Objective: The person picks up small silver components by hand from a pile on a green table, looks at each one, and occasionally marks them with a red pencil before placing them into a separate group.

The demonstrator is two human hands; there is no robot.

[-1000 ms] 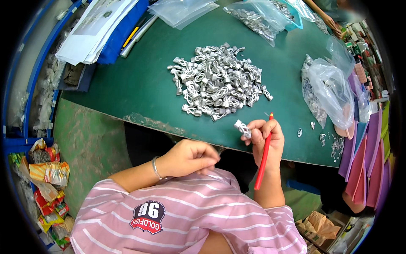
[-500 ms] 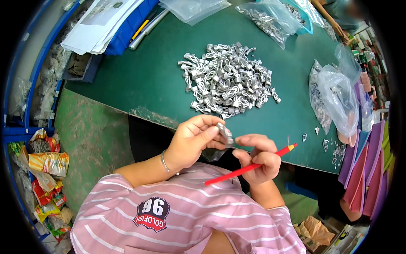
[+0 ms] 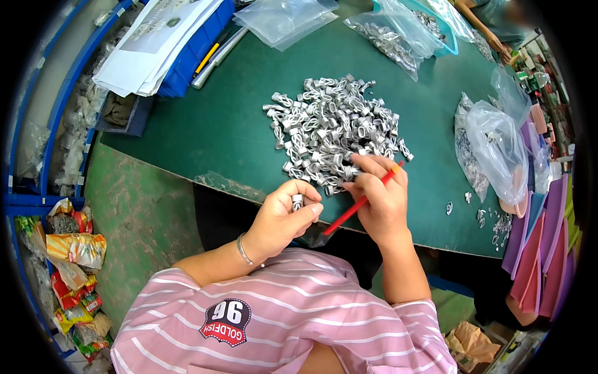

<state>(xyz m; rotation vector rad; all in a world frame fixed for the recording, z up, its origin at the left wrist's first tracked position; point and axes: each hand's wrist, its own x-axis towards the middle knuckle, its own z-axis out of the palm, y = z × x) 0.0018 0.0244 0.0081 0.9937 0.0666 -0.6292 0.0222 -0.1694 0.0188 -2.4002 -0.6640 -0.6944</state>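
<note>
A heap of small silver metal pieces [image 3: 330,121], each with a ribbed collar and twisted loops, lies on the green table [image 3: 205,134]. My left hand [image 3: 274,218] is closed round one such silver metal piece [image 3: 298,201] in front of the near table edge, its ribbed end showing between thumb and fingers. At the heap's near right side is my right hand [image 3: 385,202], holding a slanting red pencil [image 3: 341,220] against the palm. Its thumb and forefinger reach the pieces there; whether they grip one is hard to make out.
Clear bags of metal parts [image 3: 389,40] and a turquoise basket [image 3: 450,45] stand at the back. A plastic bag [image 3: 495,149] and loose scraps [image 3: 501,224] lie on the right. Papers [image 3: 146,47] rest on a blue bin [image 3: 193,56] at left. Another person's arm [image 3: 479,28] shows far right.
My right hand has moved forward from beside the left hand to the heap, with the red pencil still in it. The left hand has lowered slightly and turned the metal piece.
</note>
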